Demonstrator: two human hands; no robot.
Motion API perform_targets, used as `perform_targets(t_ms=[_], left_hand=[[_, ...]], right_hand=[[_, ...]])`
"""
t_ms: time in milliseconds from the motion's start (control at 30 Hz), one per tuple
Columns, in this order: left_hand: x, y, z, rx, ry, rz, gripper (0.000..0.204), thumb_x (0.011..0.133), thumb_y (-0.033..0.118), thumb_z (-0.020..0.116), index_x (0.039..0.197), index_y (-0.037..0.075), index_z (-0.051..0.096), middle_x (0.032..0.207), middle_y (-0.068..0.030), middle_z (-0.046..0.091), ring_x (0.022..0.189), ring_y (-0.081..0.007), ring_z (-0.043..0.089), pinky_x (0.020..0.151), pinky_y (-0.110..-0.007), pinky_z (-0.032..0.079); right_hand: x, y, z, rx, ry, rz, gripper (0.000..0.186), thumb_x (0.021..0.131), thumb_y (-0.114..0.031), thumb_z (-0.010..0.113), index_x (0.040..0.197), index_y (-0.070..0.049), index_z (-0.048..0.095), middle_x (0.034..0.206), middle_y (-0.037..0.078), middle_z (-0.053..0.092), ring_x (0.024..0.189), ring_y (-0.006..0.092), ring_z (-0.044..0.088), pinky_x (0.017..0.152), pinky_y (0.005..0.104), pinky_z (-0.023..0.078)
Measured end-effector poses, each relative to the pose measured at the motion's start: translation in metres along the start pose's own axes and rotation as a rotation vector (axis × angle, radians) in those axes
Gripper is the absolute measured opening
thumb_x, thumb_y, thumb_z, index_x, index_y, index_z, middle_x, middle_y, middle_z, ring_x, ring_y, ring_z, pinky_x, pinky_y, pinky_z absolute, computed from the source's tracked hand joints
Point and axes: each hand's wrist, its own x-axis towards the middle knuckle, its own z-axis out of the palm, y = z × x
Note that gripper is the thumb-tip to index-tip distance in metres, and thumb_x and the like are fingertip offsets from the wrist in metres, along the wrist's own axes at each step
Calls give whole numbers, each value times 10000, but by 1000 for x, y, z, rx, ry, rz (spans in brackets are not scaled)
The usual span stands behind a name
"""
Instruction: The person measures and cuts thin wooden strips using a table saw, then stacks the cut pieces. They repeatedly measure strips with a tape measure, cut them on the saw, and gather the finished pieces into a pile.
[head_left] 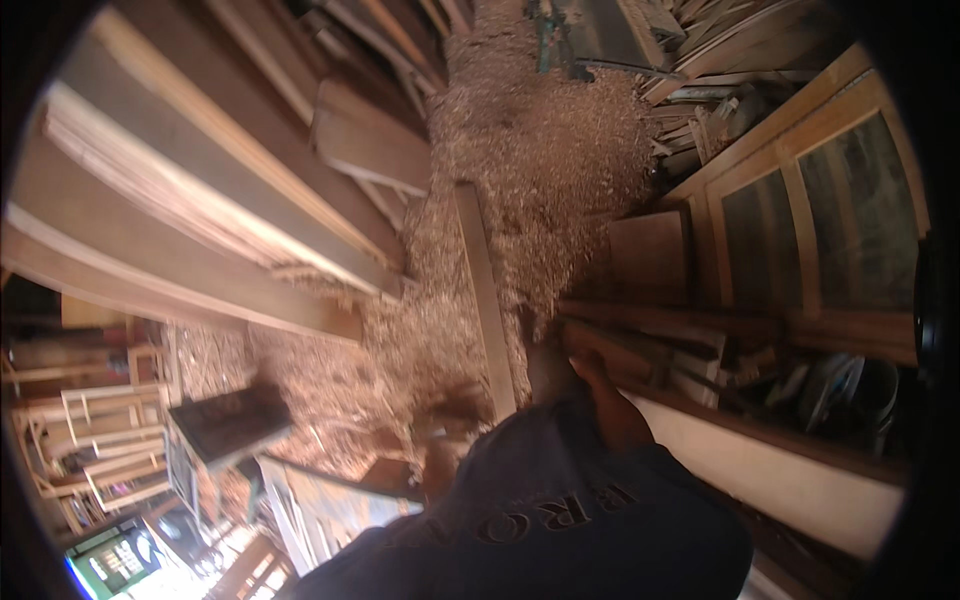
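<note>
A long, narrow wooden plank [482,290] stretches away in front of me above the shavings. Its near end disappears behind my dark shirt [560,500]. My right arm bends beside my body, and my right hand [588,364] is close to my leg, right of the plank. Blur and shadow hide its fingers. Brown skin, apparently part of my left hand or forearm [438,472], shows at the left edge of the shirt, blurred. Whether either hand touches the plank cannot be made out.
Wood shavings [540,150] cover the floor. Long boards [200,190] lean at the left. A framed wooden door with dark panels [760,240] stands at the right, above a long pale board [770,460]. Scrap wood [740,60] is heaped far right; wooden frames [115,440] stand lower left.
</note>
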Motion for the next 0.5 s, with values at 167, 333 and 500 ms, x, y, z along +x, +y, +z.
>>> perform_targets(t_ms=[167, 333, 500], left_hand=[[33, 63, -107, -219, 43, -107, 379, 899, 388, 621, 1179, 135, 656, 1088, -119, 700, 864, -290, 670, 746, -374, 528], [148, 202, -247, -392, 385, 393, 334, 912, 296, 641, 1183, 101, 633, 1084, -99, 701, 788, -269, 682, 718, -369, 535], [227, 304, -414, -1300, 601, 261, 176, 934, 294, 557, 922, 119, 577, 724, -18, 555, 544, -189, 529, 447, -361, 426]], right_hand=[[55, 14, -66, 417, -163, 98, 452, 845, -337, 641, 1203, -63, 655, 1184, 187, 656, 1032, 352, 647, 845, 445, 524], [115, -39, -151, 229, -188, -8, 431, 843, -368, 656, 1156, -72, 679, 1111, 151, 686, 996, 298, 661, 817, 425, 527], [156, -91, -228, 364, 35, -45, 426, 838, -404, 669, 1120, -87, 698, 1057, 120, 710, 961, 254, 672, 793, 413, 530]])
